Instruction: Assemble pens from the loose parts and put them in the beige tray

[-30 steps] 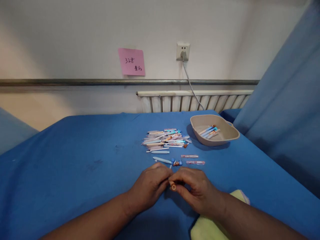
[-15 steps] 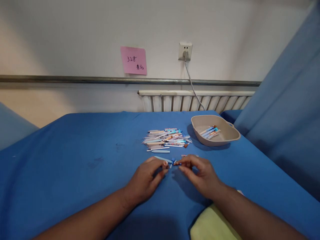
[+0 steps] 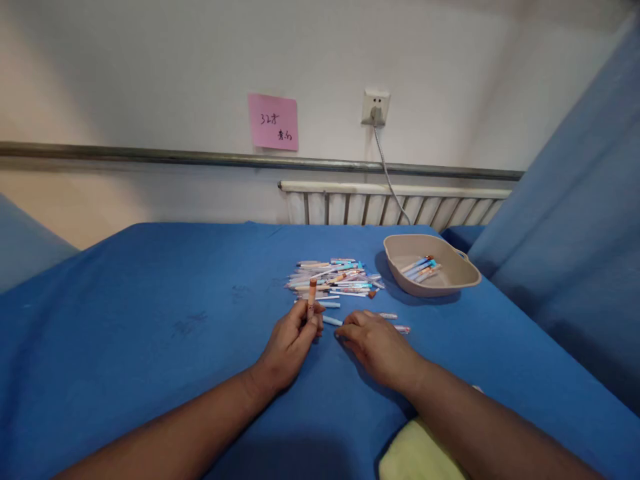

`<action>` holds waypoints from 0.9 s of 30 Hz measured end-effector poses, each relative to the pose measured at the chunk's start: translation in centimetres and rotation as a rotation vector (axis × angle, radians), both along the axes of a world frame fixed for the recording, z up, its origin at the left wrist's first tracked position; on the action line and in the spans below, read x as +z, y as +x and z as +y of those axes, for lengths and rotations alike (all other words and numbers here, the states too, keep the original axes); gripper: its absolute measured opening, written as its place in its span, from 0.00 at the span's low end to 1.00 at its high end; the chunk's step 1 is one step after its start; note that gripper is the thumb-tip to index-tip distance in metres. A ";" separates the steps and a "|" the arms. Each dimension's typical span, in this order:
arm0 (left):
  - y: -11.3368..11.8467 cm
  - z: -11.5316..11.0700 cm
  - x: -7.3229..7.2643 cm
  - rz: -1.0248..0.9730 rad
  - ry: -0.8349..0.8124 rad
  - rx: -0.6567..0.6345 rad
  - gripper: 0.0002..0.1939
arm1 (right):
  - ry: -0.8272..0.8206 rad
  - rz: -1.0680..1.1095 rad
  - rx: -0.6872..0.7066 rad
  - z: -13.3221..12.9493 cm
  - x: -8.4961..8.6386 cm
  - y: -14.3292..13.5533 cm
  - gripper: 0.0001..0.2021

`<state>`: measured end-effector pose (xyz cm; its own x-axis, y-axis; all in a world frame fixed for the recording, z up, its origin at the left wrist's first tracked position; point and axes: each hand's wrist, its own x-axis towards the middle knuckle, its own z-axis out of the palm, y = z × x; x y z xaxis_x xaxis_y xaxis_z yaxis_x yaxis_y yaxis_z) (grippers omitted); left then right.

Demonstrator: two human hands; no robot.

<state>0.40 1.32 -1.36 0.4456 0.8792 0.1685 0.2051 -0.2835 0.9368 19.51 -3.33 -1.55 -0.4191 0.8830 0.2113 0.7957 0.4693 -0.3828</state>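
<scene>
Between the thumb and fingers of my left hand (image 3: 289,348) stands a pen piece (image 3: 312,299), upright, with an orange-brown top and a paler body. My right hand (image 3: 374,347) is low on the blue cloth, its fingers curled together; whatever they pinch is hidden. A light blue pen barrel (image 3: 332,321) lies between the two hands, near the right fingertips. Just beyond my right hand are two short printed pen pieces (image 3: 402,329). Farther back is a heap of pens and pen parts (image 3: 327,275), with a light blue barrel (image 3: 330,305) along its near edge.
A beige basket (image 3: 434,288) holding several pens stands at the right rear of the blue-covered table (image 3: 150,300). A yellow-green cloth item (image 3: 420,453) lies below my right forearm. Behind are a radiator (image 3: 395,193) and a plugged-in cable (image 3: 385,160); a blue curtain (image 3: 565,200) hangs right.
My hands have moved apart slightly from the small parts between them. The orange-brown-topped pen piece now stands upright in my left hand, and my right hand has turned palm down onto the cloth.
</scene>
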 end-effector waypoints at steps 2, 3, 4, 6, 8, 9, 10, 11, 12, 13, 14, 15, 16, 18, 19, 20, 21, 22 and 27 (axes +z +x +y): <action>-0.1 0.3 -0.4 -0.013 -0.007 0.015 0.09 | -0.005 -0.104 -0.027 0.0 -0.1 -0.3 0.11; -0.1 0.4 -0.5 -0.013 -0.007 0.023 0.09 | -0.008 -0.138 -0.039 0.0 -0.2 -0.4 0.11; -0.2 0.5 -0.6 -0.012 -0.008 0.028 0.08 | -0.011 -0.162 -0.051 0.0 -0.3 -0.4 0.10; -0.3 0.7 -0.8 -0.008 -0.008 0.031 0.08 | -0.020 -0.194 -0.073 0.0 -0.4 -0.3 0.08; -0.3 0.8 -0.9 -0.006 -0.008 0.022 0.08 | -0.024 -0.218 -0.093 0.0 -0.4 -0.2 0.07; -0.3 0.8 -0.9 -0.003 -0.005 0.020 0.08 | -0.022 -0.229 -0.102 0.0 -0.4 -0.1 0.06; -0.3 0.8 -0.9 0.004 -0.001 0.017 0.08 | -0.019 -0.237 -0.107 0.0 -0.4 0.0 0.05; -0.4 0.7 -0.9 0.011 0.003 0.016 0.08 | -0.018 -0.240 -0.110 0.0 -0.3 0.0 0.05; -0.4 0.7 -0.9 0.018 0.005 0.015 0.08 | -0.018 -0.243 -0.114 0.0 -0.3 0.0 0.05; -0.3 0.7 -0.9 0.023 0.006 0.014 0.08 | -0.021 -0.246 -0.117 0.1 -0.3 0.1 0.05; -0.3 0.7 -0.8 0.024 0.005 0.013 0.08 | -0.026 -0.254 -0.121 0.1 -0.3 0.1 0.06; -0.3 0.7 -0.8 0.024 0.002 0.010 0.08 | -0.030 -0.262 -0.124 0.1 -0.4 0.1 0.06; -0.2 0.7 -0.8 0.021 -0.003 0.008 0.08 | -0.032 -0.272 -0.123 0.1 -0.4 0.1 0.06; -0.1 0.7 -0.9 0.017 -0.011 0.000 0.07 | -0.031 -0.281 -0.110 0.0 -0.5 0.0 0.06; 0.0 0.7 -0.9 0.019 -0.012 -0.004 0.07 | -0.030 -0.277 -0.100 0.0 -0.5 -0.1 0.07; 0.0 0.7 -0.8 0.024 -0.010 -0.007 0.07 | -0.030 -0.265 -0.093 -0.1 -0.5 -0.1 0.08; 0.0 0.7 -0.8 0.037 -0.004 -0.010 0.07 | -0.032 -0.241 -0.089 -0.2 -0.5 -0.1 0.08; 0.0 0.6 -0.7 0.059 0.008 -0.014 0.08 | -0.035 -0.196 -0.089 -0.2 -0.6 -0.1 0.09; -0.4 0.0 0.6 0.321 0.141 -0.083 0.11 | -0.064 0.361 -0.104 -0.2 -0.9 0.9 0.08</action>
<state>0.03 1.33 -0.74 0.5645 0.8158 0.1255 0.4536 -0.4336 0.7786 20.38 -3.49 -2.49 -0.2356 0.9331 0.2716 0.6465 0.3591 -0.6731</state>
